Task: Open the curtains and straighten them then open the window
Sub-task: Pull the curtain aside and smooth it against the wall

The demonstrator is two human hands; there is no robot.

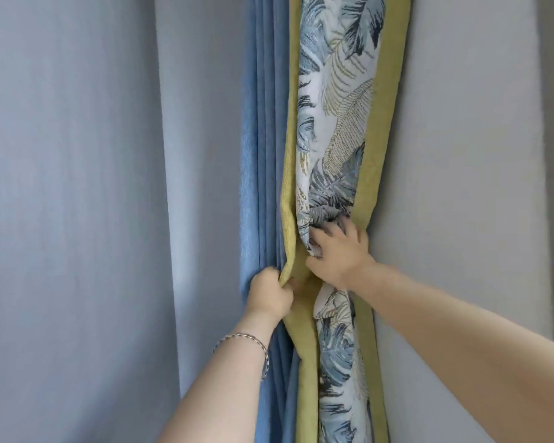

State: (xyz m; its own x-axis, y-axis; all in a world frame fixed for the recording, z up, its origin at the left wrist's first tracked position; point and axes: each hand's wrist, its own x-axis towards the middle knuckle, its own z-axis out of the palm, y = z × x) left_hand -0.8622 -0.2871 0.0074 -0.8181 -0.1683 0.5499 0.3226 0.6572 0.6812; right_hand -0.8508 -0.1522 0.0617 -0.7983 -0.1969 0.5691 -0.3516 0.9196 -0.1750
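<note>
A gathered curtain hangs against the wall: blue pleated folds (pixel 263 155) on the left, then a yellow-green band (pixel 290 174) and a white panel with blue and gold leaf print (pixel 336 116). My left hand (pixel 271 295), with a thin bracelet on the wrist, is closed on the left yellow-green edge. A little higher and to the right, my right hand (pixel 338 254) pinches the leaf-print panel, bunching it at that height. No window shows in this view.
Pale grey wall (pixel 461 155) lies right of the curtain. On the left, a bluish-grey surface (pixel 71 187) and a lighter vertical strip (pixel 202 155) meet the blue folds.
</note>
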